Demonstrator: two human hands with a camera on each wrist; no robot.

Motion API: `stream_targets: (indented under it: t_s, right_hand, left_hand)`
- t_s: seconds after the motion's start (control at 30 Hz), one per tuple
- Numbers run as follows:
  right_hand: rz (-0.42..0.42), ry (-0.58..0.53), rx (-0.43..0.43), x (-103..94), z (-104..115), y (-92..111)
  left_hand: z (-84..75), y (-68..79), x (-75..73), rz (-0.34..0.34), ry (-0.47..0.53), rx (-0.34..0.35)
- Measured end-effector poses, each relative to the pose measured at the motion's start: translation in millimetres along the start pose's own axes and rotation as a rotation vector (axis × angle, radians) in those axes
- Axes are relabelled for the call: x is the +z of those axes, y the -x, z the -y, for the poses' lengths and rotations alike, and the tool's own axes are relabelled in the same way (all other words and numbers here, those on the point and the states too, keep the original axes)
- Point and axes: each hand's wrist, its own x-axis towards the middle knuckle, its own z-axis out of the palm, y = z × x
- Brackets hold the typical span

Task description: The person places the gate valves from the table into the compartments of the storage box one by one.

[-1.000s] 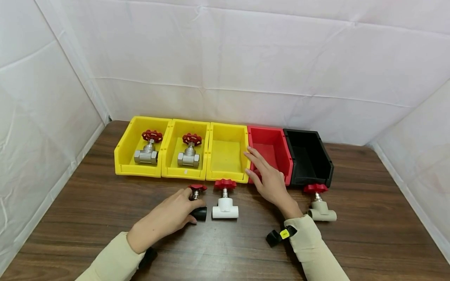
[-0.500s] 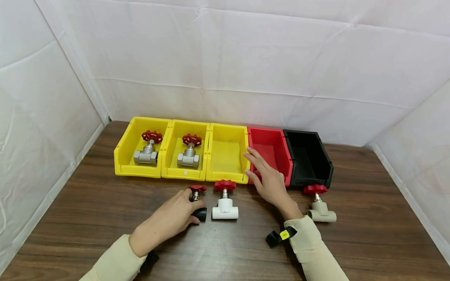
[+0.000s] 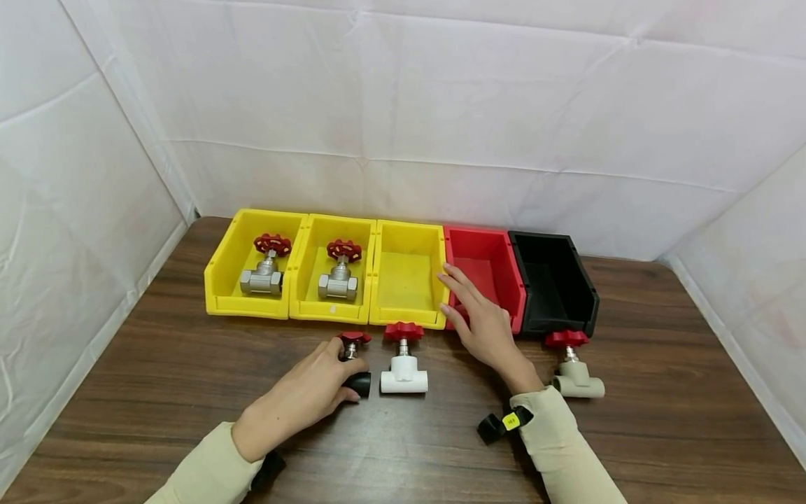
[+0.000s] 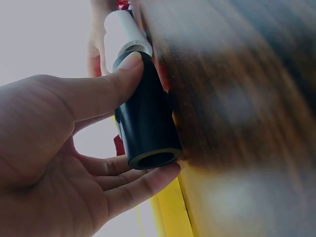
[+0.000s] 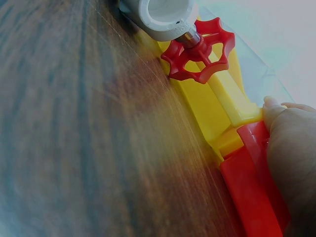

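Note:
My left hand point(image 3: 308, 385) grips a black valve point(image 3: 359, 384) with a red handwheel, at the table's middle. In the left wrist view, the thumb lies along the black valve's tube point(image 4: 150, 123) and fingertips touch its other side. Much of the valve's body is hidden behind the hand in the head view. Right of it a white valve point(image 3: 404, 376) with a red handwheel lies apart from both hands. My right hand point(image 3: 485, 329) rests with extended fingers at the shared edge of the third yellow bin point(image 3: 406, 316) and the red bin point(image 3: 516, 297).
Two more yellow bins point(image 3: 245, 306) point(image 3: 327, 310) at the left each hold a metal valve point(image 3: 261, 278) point(image 3: 338, 281) with a red handwheel. A black bin point(image 3: 557, 325) ends the row at the right. Before it lies a beige valve point(image 3: 576, 381). White sheeting point(image 3: 403, 105) stands behind.
My left hand has shifted very slightly to the right, still holding the black valve. The right hand stays in place on the bin edge.

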Motion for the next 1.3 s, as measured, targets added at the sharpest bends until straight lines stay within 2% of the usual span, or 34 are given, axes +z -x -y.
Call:
stream_targets:
  t_s: [0.5, 0.77, 1.3]
  right_hand:
    - [0.002, -0.002, -0.005, -0.8, -0.9, 0.9]
    - [0.013, -0.011, 0.001, -0.4, -0.7, 0.1]
    - [0.008, -0.012, -0.003, -0.1, -1.6, 0.1]
  left_hand:
    - [1.2, -0.2, 1.1, 0.006, 0.031, 0.008]
    - [0.0, -0.7, 0.5, 0.022, -0.003, -0.006]
    - [0.9, 0.7, 0.0, -0.008, -0.051, 0.047]
